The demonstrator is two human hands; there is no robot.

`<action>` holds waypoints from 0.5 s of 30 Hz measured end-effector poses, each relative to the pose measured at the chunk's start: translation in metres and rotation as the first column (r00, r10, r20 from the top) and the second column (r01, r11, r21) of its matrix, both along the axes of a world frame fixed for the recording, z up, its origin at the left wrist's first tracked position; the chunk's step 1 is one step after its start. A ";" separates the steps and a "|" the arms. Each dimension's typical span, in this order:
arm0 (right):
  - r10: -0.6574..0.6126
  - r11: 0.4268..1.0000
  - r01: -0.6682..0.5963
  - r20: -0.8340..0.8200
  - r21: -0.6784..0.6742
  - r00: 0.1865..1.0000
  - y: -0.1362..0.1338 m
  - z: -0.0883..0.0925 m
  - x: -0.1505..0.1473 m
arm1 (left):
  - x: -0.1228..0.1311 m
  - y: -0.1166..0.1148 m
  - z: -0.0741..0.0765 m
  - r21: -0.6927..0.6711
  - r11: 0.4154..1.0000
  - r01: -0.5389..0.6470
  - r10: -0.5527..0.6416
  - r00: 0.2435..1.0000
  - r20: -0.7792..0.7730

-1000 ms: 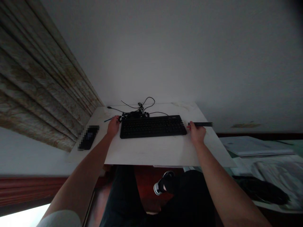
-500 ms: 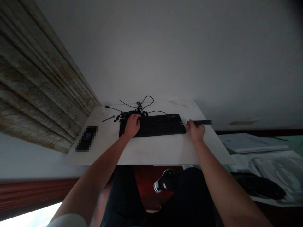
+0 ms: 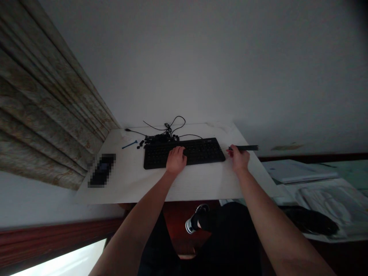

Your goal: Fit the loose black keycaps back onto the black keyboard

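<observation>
A black computer keyboard [image 3: 184, 153] lies on a white board [image 3: 129, 184], with my left hand [image 3: 176, 161] resting flat over its near middle keys. My right hand [image 3: 239, 159] sits just off the keyboard's right end, its fingers closed around a slim black stick [image 3: 247, 148]. Several small black pieces [image 3: 141, 143], possibly keycaps, lie by the keyboard's far left corner. A thin blue tool [image 3: 129, 144] lies further left. A tangle of black cable [image 3: 169, 131] sits behind the keyboard.
A phone [image 3: 102, 170], pixelated, lies at the board's left. A draped curtain [image 3: 43, 103] hangs along the left side. Papers [image 3: 324, 197] spread to the lower right, beyond the board's edge. My dark trousers and a sneaker [image 3: 195, 219] show below the board.
My left hand has slid rightward along the keyboard from its left end to the near middle. The small black pieces now show uncovered. My right hand and the stick have stayed nearly still.
</observation>
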State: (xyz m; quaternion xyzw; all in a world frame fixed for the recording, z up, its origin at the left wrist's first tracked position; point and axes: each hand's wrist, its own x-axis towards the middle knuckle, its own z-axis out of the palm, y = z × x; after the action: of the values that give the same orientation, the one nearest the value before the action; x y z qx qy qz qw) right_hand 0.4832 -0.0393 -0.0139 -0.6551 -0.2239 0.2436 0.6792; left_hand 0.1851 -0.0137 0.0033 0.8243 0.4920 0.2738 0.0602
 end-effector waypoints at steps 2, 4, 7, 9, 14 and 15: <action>-0.015 1.000 0.013 -0.069 -0.018 0.998 0.001 0.010 -0.003 | 0.001 0.000 -0.001 0.013 1.000 0.010 -0.010 1.000 0.004; 0.015 0.999 -0.020 -0.097 -0.049 0.995 0.002 0.023 -0.009 | 0.003 0.000 -0.001 0.017 1.000 0.019 -0.019 1.000 0.006; 0.174 0.982 -0.176 -0.030 -0.075 0.984 0.006 0.042 -0.033 | 0.003 0.000 -0.001 0.000 1.000 0.017 -0.017 1.000 0.010; 0.347 0.935 -0.341 0.039 -0.100 0.937 0.010 0.054 -0.057 | 0.002 0.001 -0.001 -0.017 1.000 0.014 -0.014 1.000 0.013; 0.653 0.755 -0.586 0.265 -0.294 0.709 0.026 0.071 -0.115 | 0.000 0.002 -0.003 -0.030 0.999 0.032 -0.030 0.998 0.060; 0.679 0.732 -0.590 0.312 -0.340 0.664 0.029 0.072 -0.122 | 0.000 0.002 -0.003 -0.024 0.999 0.031 -0.029 0.997 0.073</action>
State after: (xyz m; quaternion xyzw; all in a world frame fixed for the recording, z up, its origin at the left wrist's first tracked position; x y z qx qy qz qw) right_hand 0.3616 -0.0100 0.0584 -0.6388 -0.5511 0.3428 0.4133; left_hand 0.1849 -0.0115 0.0000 0.8203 0.4804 0.2964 0.0925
